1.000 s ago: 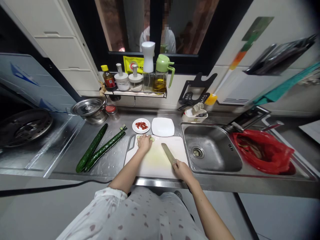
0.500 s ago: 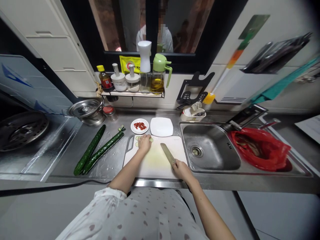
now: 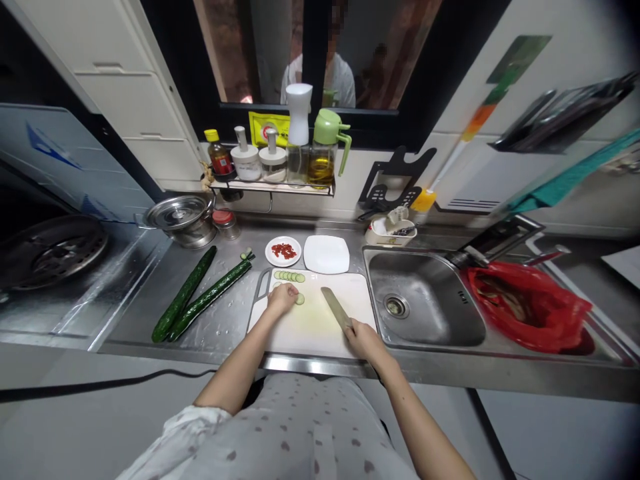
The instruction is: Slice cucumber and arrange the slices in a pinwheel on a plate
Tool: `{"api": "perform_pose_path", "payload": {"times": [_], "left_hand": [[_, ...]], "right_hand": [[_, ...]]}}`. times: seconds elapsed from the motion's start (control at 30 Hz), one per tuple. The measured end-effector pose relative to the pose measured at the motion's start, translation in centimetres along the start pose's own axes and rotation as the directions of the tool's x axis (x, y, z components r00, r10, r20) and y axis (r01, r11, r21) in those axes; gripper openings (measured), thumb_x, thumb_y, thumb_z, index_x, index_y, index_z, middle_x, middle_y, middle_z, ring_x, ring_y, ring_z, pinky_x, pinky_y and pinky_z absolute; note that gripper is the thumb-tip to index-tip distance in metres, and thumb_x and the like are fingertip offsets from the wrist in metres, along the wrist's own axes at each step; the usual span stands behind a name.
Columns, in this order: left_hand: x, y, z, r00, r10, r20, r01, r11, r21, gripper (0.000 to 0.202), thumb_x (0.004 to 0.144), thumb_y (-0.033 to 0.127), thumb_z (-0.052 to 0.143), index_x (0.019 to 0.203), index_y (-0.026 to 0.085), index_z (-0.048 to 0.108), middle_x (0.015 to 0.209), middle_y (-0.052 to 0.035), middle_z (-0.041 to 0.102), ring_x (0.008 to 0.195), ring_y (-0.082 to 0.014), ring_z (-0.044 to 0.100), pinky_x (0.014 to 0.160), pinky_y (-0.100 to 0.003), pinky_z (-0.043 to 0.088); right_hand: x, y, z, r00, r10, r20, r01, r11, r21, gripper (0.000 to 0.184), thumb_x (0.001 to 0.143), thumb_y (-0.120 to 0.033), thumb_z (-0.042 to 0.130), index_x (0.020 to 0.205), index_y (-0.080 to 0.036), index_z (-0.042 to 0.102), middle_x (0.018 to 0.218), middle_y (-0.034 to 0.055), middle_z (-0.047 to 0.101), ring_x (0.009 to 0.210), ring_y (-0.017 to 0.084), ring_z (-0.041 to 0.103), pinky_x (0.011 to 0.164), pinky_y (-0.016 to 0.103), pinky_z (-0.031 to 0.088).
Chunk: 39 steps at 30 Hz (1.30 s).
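Observation:
My right hand point(image 3: 361, 338) grips a kitchen knife point(image 3: 336, 308), its blade lying low over the right part of the white cutting board point(image 3: 320, 337). On the board's left side, my left hand point(image 3: 283, 299) is closed, fingertips pinched at a pale green cucumber slice point(image 3: 300, 299). Just above that hand, a row of overlapping cucumber slices point(image 3: 289, 276) runs along the board's top left. Part of another slice shows beside my left fingers; the rest is hidden. Two whole cucumbers point(image 3: 185, 293) lie on the steel counter to the left, with small cut ends point(image 3: 246, 255) near the tip of one.
Behind the board stand a small plate of chopped red pieces point(image 3: 283, 251) and a white square plate point(image 3: 327, 254). A sink point(image 3: 425, 293) and a red plastic bag point(image 3: 530, 307) are to the right. Above hangs a condiment shelf point(image 3: 273, 186); a lidded steel pot point(image 3: 181, 220) stands back left.
My left hand has drawn back toward me from the top row of slices, uncovering it, and now has a slice at its fingertips. The right hand and knife have hardly moved.

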<state>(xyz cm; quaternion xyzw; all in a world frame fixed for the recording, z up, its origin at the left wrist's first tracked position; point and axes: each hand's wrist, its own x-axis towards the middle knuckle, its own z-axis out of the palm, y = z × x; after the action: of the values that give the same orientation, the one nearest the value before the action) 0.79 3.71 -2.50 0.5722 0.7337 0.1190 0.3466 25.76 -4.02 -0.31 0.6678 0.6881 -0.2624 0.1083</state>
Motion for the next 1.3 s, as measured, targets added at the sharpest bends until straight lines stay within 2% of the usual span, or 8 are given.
{"api": "perform_pose_path", "payload": {"times": [0.13, 0.33, 0.53, 0.67, 0.97, 1.3], "left_hand": [[-1.2, -0.6, 0.2, 1.0, -0.007, 0.021, 0.006, 0.999, 0.036, 0.013, 0.077, 0.022, 0.06, 0.087, 0.025, 0.067, 0.088, 0.0022, 0.072, 0.086, -0.0153, 0.063, 0.079, -0.027, 0.04], [-1.9, -1.1, 1.2, 0.998, 0.052, -0.044, -0.045, 0.987, 0.153, 0.017, 0.079, 0.021, 0.055, 0.091, 0.026, 0.066, 0.092, 0.0001, 0.072, 0.097, -0.0199, 0.062, 0.088, -0.034, 0.035], [-1.9, -1.7, 1.7, 0.994, 0.032, -0.102, -0.013, 0.983, 0.182, 0.015, 0.082, 0.026, 0.055, 0.093, 0.027, 0.065, 0.095, -0.0013, 0.071, 0.097, -0.0206, 0.062, 0.087, -0.035, 0.035], [-1.7, -1.8, 1.7, 0.995, 0.001, -0.104, 0.017, 0.986, 0.167, 0.013, 0.082, 0.027, 0.055, 0.091, 0.027, 0.064, 0.094, -0.0008, 0.071, 0.095, -0.0197, 0.062, 0.085, -0.034, 0.035], [-1.5, -1.7, 1.4, 0.996, -0.02, -0.083, 0.034, 0.985, 0.168, 0.011, 0.081, 0.029, 0.058, 0.089, 0.028, 0.064, 0.092, 0.0007, 0.071, 0.094, -0.0191, 0.062, 0.086, -0.034, 0.034], [-1.5, -1.7, 1.4, 0.996, -0.022, -0.086, 0.035, 0.987, 0.155, 0.01, 0.081, 0.029, 0.057, 0.089, 0.028, 0.064, 0.093, 0.0001, 0.072, 0.096, -0.0191, 0.062, 0.086, -0.033, 0.033]], "right_hand": [[0.0, -0.2, 0.0, 1.0, -0.014, -0.021, 0.013, 0.999, -0.032, 0.03, 0.095, -0.033, 0.035, 0.107, -0.017, 0.058, 0.101, 0.0116, 0.068, 0.091, 0.02, 0.062, 0.068, 0.025, 0.033], [-0.6, -0.5, -0.5, 0.999, -0.049, -0.023, 0.047, 0.997, -0.06, 0.036, 0.098, -0.041, 0.028, 0.107, -0.019, 0.055, 0.097, 0.011, 0.068, 0.089, 0.02, 0.063, 0.067, 0.026, 0.032], [-2.2, -1.6, -0.1, 0.988, -0.156, -0.012, 0.154, 0.983, -0.102, 0.033, 0.099, -0.039, 0.026, 0.107, -0.023, 0.054, 0.092, 0.0073, 0.069, 0.089, 0.019, 0.063, 0.069, 0.026, 0.032], [-2.7, -2.3, 0.2, 0.976, -0.216, 0.02, 0.216, 0.965, -0.145, 0.031, 0.099, -0.037, 0.027, 0.107, -0.023, 0.054, 0.093, 0.0078, 0.069, 0.089, 0.02, 0.063, 0.071, 0.026, 0.033], [-2.8, -3.0, -0.1, 0.968, -0.247, 0.043, 0.251, 0.948, -0.198, 0.031, 0.099, -0.034, 0.026, 0.105, -0.021, 0.053, 0.093, 0.0099, 0.069, 0.088, 0.021, 0.064, 0.068, 0.027, 0.034], [-2.8, -3.9, -0.7, 0.968, -0.224, 0.112, 0.244, 0.943, -0.226, 0.028, 0.096, -0.024, 0.029, 0.109, -0.018, 0.053, 0.097, 0.0146, 0.068, 0.094, 0.025, 0.064, 0.071, 0.029, 0.037]]}}
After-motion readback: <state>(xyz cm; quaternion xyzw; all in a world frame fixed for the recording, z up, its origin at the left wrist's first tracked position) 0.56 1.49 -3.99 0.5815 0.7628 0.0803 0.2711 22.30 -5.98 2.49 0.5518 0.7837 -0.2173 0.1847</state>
